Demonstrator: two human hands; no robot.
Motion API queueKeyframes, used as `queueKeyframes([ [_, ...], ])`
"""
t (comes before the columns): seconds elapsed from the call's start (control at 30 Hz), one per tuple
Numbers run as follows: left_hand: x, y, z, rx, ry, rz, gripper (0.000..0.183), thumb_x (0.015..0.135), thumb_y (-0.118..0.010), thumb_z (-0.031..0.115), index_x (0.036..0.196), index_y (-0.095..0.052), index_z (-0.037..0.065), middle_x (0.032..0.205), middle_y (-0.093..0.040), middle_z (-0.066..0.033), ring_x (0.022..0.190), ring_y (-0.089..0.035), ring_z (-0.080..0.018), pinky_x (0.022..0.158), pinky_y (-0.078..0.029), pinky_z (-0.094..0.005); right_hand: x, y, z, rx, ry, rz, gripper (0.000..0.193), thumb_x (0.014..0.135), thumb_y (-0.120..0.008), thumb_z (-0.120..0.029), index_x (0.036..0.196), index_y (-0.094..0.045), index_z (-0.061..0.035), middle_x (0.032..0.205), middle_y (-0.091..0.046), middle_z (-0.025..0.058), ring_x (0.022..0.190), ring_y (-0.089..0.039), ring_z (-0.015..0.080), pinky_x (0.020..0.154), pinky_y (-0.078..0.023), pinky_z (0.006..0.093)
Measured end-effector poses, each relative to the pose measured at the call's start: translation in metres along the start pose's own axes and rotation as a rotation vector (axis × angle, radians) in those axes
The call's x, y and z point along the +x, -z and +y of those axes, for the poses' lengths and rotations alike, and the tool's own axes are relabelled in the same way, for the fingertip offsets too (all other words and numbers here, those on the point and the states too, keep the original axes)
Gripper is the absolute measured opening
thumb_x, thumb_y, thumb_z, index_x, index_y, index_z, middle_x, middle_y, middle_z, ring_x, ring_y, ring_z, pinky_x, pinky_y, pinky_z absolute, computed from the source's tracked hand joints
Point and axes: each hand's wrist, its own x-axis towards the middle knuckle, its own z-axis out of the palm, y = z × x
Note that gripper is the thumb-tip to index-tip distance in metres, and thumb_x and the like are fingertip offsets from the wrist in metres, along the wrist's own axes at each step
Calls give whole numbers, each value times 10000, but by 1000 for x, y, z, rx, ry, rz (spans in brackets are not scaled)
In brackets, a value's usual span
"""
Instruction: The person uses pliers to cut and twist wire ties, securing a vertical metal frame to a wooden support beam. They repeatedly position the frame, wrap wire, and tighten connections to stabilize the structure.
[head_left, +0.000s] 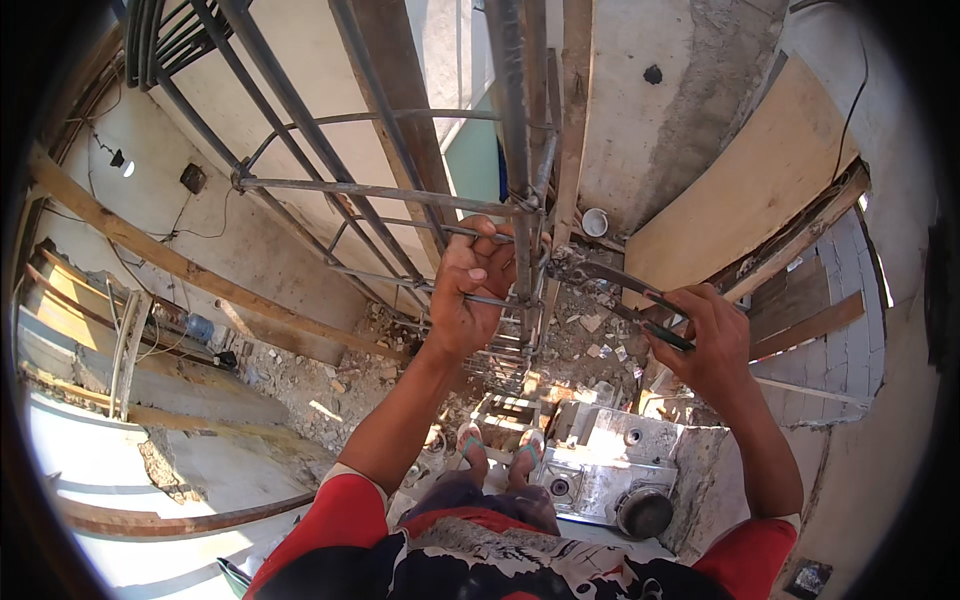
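A tall cage of steel rebar [515,120] rises in front of me, with stirrups tied across its long bars. My left hand [473,290] reaches in among the bars, fingers curled round a stirrup [370,190] close to an upright bar; some fingertips are hidden behind the steel. My right hand [708,338] grips the two handles of metal pincers [615,280], which stand slightly apart. The jaws of the pincers are against the bar's corner, just right of my left hand. Any tie wire there is too small to make out.
Below stand a metal gas stove [615,465] and a dark round pot [644,512], near my feet [500,450]. Rubble [290,375] covers the floor. A wooden beam [190,265] crosses at left; a plywood sheet [735,190] leans at right. A white bucket [595,222] sits behind the cage.
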Motion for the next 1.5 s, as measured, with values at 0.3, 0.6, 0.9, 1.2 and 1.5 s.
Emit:
queueKeyframes([
  [0.3, -2, -10, 2, 28, 8, -5, 493, 791, -548, 242, 1250, -467, 78, 1265, -586, -206, 1334, -498, -413, 1162, -349, -488, 2, -5, 43, 261, -40, -221, 423, 923, -738, -347, 1231, -671, -66, 756, -579, 57, 614, -536, 168, 571, -422, 318],
  [0.6, 1, -5, 5, 57, 24, -49, 525, 805, -554, 245, 1289, -459, 66, 1314, -579, -236, 1344, -484, -422, 1167, -334, -485, 10, -10, 29, 943, -577, -889, 392, 1024, -618, -417, 1157, -658, -50, 715, -601, 28, 579, -535, 115, 554, -422, 304],
  [0.9, -2, -9, 3, 41, 16, 34, 550, 770, -553, 230, 1265, -438, 17, 1263, -582, -226, 1310, -519, -416, 1168, -341, -545, 11, -9, 26, -2, 113, 37, 432, 834, -819, -297, 1178, -687, -71, 836, -630, 58, 692, -622, 225, 620, -496, 354],
  [1.2, -3, -9, 4, 28, 40, 17, 465, 789, -541, 199, 1225, -441, 72, 1277, -566, -229, 1355, -490, -435, 1184, -337, -537, 4, -36, 53, 1413, -699, -1037, 641, 1094, -394, -540, 1114, -670, 39, 656, -599, 6, 514, -555, 96, 462, -426, 270],
  [1.5, -1, -7, 6, 4, 32, 32, 455, 790, -550, 194, 1221, -453, 83, 1274, -576, -208, 1357, -491, -433, 1182, -355, -511, 15, -28, 34, 674, -385, -546, 451, 833, -865, -312, 1121, -668, -26, 734, -615, 39, 674, -578, 139, 635, -464, 306],
])
